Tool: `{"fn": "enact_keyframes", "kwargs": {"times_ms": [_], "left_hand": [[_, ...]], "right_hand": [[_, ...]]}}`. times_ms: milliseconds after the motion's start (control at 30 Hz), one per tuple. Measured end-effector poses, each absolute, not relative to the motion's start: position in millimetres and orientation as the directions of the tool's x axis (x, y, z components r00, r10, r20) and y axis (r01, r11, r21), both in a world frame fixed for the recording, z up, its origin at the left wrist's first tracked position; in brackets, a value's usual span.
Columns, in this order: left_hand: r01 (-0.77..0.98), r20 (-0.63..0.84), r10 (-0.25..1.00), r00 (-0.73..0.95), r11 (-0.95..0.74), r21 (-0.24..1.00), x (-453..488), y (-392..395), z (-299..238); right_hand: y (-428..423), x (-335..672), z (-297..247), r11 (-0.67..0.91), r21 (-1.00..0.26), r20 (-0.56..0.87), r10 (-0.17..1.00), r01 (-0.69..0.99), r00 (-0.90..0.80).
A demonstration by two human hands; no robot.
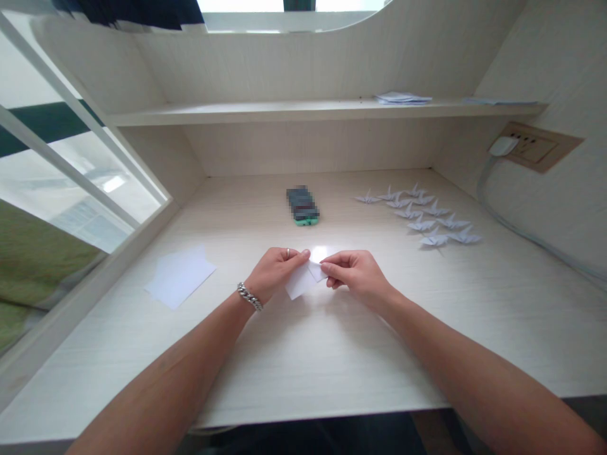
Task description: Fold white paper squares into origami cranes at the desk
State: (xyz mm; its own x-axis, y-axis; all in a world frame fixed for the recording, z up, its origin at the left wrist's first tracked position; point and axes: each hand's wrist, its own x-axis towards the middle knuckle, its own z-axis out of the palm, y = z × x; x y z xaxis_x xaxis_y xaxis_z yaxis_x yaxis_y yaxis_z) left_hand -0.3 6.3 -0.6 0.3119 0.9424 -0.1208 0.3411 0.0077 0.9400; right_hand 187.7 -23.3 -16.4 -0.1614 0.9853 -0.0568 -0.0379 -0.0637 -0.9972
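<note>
A small folded sheet of white paper is held between both hands just above the desk. My left hand pinches it from the left, thumb along the upper edge; a ring and a chain bracelet show on this side. My right hand grips a folded corner of the same sheet between thumb and fingertips. Loose white paper sheets lie flat to the left. At the back right stand several folded white paper cranes, grouped in rows.
Behind the hands lies a dark phone-like object with a green end, its surface blurred out. Papers rest on the shelf. A white plug sits in the wall socket, its cable running down the right side.
</note>
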Motion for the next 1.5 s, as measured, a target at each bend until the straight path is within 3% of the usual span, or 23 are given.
{"fn": "enact_keyframes", "kwargs": {"times_ms": [167,367,500,733,900,1167,1500], "left_hand": [[0.126,-0.182,0.925,0.334,0.147,0.981,-7.8,10.4,1.2],[0.273,-0.109,0.910,0.399,-0.005,0.962,-6.9,7.0,0.0],[0.326,-0.078,0.931,0.358,-0.046,0.944,-2.4,5.4,-2.8],[0.311,-0.084,0.943,0.322,-0.021,0.950,-0.6,5.8,-5.1],[0.332,-0.073,0.909,0.411,-0.075,0.940,-1.8,5.9,-5.9],[0.399,-0.018,0.918,0.397,-0.155,0.904,-0.5,4.7,-5.3],[0.249,-0.134,0.884,0.447,0.020,0.968,-2.7,6.2,-6.3]], "right_hand": [[-24.3,188.3,-15.5,-0.067,-0.998,-0.064,0.986,-0.013,-0.156],[-25.4,188.1,-14.0,-0.061,-0.998,-0.063,0.984,0.017,-0.167],[-25.1,188.3,-16.5,-0.042,-0.999,-0.046,0.983,0.028,-0.176],[-24.8,188.5,-15.3,-0.021,-0.999,-0.027,0.986,0.037,-0.167],[-26.6,187.8,-11.3,0.004,-0.995,-0.012,0.986,0.097,-0.165],[-26.3,187.4,-9.7,0.073,-0.971,0.016,0.970,0.229,-0.244],[-23.5,190.3,-14.8,0.056,-0.981,0.007,0.967,0.187,-0.253]]}}
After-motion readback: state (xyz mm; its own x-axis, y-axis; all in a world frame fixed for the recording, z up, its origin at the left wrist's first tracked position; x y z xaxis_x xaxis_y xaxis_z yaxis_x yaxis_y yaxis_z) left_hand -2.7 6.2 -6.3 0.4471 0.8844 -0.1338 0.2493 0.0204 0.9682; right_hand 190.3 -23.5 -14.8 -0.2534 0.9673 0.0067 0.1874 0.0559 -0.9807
